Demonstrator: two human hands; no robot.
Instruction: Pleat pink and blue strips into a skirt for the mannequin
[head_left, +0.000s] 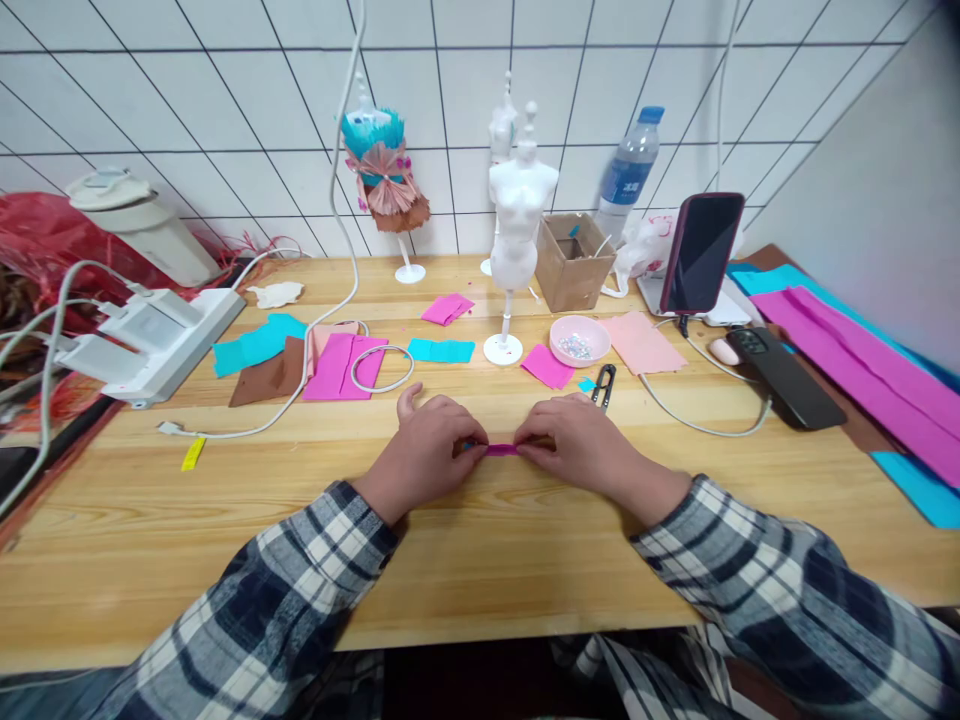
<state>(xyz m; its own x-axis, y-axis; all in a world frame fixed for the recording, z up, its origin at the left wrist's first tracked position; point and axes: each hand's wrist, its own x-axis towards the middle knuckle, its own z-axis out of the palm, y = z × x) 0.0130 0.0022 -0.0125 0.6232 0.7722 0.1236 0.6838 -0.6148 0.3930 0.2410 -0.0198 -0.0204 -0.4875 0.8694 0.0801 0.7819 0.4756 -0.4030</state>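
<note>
Between my hands stretches a narrow, folded magenta paper strip [502, 450], held just above or on the wooden table. My left hand [431, 450] pinches its left end, with a bit of blue showing near the fingertips. The right end is pinched by my right hand [576, 440]. Beyond my hands stands a bare white mini mannequin [517, 220]. Close to my right hand lie small black thread snips [603, 387], a magenta paper piece [547, 367] and a pink bowl [580, 341] of tiny shiny beads.
A dressed mannequin [386, 175] stands at the back, left of a cardboard box [574, 262] and a water bottle [630, 175]. Blue paper [441, 351] and magenta sheets [343, 367] lie left. A white power strip [161, 345] with cables, a propped phone [703, 255] and a black phone [787, 380] flank the workspace.
</note>
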